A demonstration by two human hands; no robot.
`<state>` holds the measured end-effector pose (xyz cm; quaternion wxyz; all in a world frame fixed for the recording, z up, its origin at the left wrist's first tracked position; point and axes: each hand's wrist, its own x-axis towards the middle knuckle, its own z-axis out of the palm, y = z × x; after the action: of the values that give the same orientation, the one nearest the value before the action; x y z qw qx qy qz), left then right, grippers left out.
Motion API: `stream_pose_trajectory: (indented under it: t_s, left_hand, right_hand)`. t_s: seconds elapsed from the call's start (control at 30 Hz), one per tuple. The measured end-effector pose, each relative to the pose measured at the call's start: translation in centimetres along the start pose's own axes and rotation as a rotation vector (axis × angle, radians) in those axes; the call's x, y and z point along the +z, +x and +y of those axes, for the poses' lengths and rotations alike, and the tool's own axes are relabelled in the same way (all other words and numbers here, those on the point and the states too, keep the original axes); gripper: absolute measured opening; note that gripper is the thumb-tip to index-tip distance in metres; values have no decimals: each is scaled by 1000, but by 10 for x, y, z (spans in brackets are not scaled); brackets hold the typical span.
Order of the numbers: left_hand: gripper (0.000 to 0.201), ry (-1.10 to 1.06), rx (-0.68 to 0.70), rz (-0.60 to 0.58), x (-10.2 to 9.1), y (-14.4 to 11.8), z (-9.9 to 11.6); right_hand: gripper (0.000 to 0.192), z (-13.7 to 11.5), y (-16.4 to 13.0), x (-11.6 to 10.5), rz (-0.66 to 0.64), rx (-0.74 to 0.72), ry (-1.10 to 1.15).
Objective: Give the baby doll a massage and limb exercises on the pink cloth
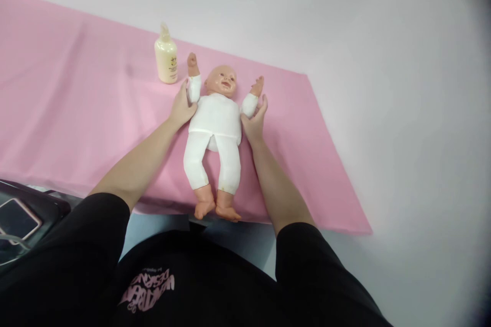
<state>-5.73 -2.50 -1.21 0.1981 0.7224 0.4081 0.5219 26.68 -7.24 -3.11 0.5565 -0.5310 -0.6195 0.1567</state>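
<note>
Doll (215,127): on its back on the sheet (76,112), centre of frame, feet at the sheet's near edge. My left hand (182,107) at its left side, my right hand (255,122) at its right. Bottle (166,59): upright, upper left of the doll. Phone (17,218): lower left of frame.

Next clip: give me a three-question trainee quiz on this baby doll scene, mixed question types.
1. True or false: the doll lies face up on the pink sheet.
2. Where does the left hand rest? A) on the doll's feet B) against the doll's upper arm C) on the bottle
3. Fill in: the right hand touches the doll's other ____.

Key: 1 true; 2 B; 3 arm.
</note>
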Motion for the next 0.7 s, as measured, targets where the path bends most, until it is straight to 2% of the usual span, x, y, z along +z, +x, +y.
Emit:
stream_pose_trajectory:
  t_s: [0.13,0.3,0.37,0.43,0.6,0.7]
  left_hand:
    - [92,43,62,-9,-3,-1,17]
    - [60,170,81,-124,-8,-8,35]
    - [57,185,92,-126,-9,-10,37]
    - [59,187,79,-127,-9,-10,37]
    - [80,114,-6,-124,-6,-5,38]
    - [89,42,-9,-98,-5,-2,38]
  right_hand:
    - [103,-23,-3,1,-15,-60,44]
    - [55,-39,-8,-4,-103,-217,-54]
    - [47,-39,-9,-5,-129,-240,-76]
    - [52,-37,-10,-4,-130,-227,-74]
    - [94,-35,-8,1,-111,-156,-44]
    - [100,-40,-2,2,-118,-142,-59]
